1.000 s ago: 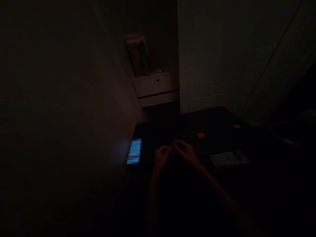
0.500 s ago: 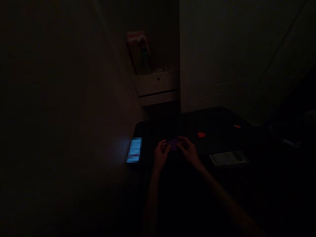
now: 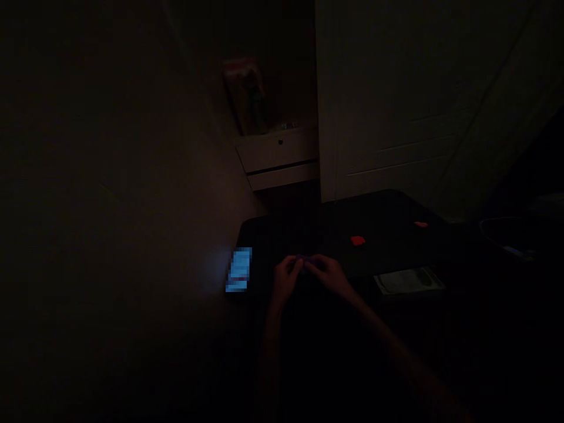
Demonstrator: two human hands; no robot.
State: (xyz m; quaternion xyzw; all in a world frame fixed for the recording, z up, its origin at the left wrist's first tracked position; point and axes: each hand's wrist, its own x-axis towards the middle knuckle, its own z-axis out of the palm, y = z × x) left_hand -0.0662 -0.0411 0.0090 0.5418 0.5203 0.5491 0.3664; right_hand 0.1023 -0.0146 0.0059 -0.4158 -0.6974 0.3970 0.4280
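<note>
In the head view, my left hand (image 3: 286, 275) and my right hand (image 3: 326, 272) meet above the near part of a dark table (image 3: 308, 229). Between their fingertips they pinch a small, thin purple piece (image 3: 303, 258) that looks like paper. The fingers cover most of it, and the dim light hides its exact shape. A small red-orange piece (image 3: 358, 241) lies on the table to the right of my right hand, and a second red-orange piece (image 3: 421, 224) rests farther right.
A lit, blurred screen (image 3: 239, 270) stands at the table's left end by the wall. A pale flat book-like item (image 3: 409, 281) is at the table's near right edge. Behind are a white drawer unit (image 3: 282, 155) and a tall pale panel (image 3: 396, 88). The room is very dark.
My right hand has moved left and slightly down, close to my left hand. Less of the purple piece shows between them now. The view has shifted slightly.
</note>
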